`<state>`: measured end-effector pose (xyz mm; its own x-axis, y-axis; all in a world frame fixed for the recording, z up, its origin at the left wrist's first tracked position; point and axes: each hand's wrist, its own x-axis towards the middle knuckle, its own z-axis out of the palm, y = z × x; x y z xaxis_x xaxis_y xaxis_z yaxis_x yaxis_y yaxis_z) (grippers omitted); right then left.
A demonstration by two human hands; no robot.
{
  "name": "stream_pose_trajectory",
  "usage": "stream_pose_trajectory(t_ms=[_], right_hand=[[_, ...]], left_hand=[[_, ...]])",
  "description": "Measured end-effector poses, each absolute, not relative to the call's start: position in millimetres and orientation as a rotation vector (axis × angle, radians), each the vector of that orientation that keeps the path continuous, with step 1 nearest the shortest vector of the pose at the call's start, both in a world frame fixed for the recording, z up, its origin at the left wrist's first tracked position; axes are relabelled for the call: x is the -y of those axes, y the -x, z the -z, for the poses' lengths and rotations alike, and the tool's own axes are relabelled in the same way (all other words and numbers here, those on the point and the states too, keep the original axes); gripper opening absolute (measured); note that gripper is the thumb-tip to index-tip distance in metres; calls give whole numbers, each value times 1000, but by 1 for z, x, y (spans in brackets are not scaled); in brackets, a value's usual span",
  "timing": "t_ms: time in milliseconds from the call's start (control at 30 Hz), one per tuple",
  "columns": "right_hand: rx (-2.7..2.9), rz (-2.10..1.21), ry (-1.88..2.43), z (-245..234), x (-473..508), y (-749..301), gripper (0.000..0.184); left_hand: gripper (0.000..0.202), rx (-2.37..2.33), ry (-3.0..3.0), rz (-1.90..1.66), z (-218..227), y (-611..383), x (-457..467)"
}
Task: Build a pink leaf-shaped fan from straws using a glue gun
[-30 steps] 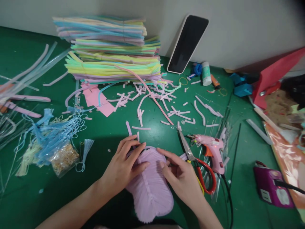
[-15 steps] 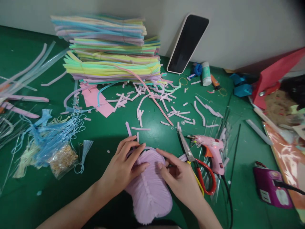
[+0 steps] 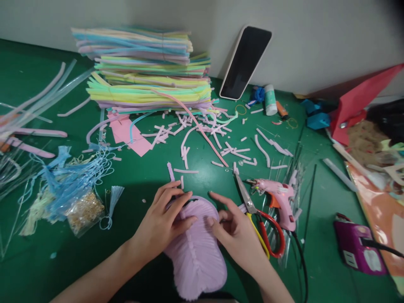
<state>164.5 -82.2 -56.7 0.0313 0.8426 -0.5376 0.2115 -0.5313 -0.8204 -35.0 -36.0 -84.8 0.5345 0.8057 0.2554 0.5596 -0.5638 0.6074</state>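
Note:
A lilac piece made of pipe cleaners, shaped like a ribbed wing or petal with a central seam, lies near the table's front edge. My left hand grips its upper left side, thumb on the ribbed face and fingers over the rim. At its upper right edge, my right hand pinches the border between thumb and curled fingers, with the index finger raised off the rim. Scissors with red and yellow handles lie right of my right hand, and a pink glue gun lies beyond them.
Stacked pastel pipe cleaners stand at the back beside a leaning phone. Lilac offcuts litter the middle. Blue tassels and a bag of gold rings lie left; a purple device sits far right.
My right index finger has lifted away from the rim of the lilac piece. The left hand keeps its grip. The whole view has shifted slightly.

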Motion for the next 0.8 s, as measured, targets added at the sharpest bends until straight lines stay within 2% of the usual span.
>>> stream_pose_trajectory(t_ms=[167, 267, 400, 633, 800], right_hand=[[892, -1670, 1646, 52, 78, -154, 32], [843, -1651, 1661, 53, 76, -146, 27], [759, -1619, 1699, 58, 79, -141, 31], [648, -1439, 1668, 56, 88, -136, 29], [660, -1305, 1630, 59, 96, -127, 51]], left_hand=[[45, -1105, -2306, -780, 84, 35, 36], [45, -1087, -2295, -806, 86, 36, 36], [45, -1093, -2271, -814, 83, 36, 37], [38, -1404, -1940, -740, 63, 29, 53], [34, -1361, -1713, -658, 57, 27, 47]])
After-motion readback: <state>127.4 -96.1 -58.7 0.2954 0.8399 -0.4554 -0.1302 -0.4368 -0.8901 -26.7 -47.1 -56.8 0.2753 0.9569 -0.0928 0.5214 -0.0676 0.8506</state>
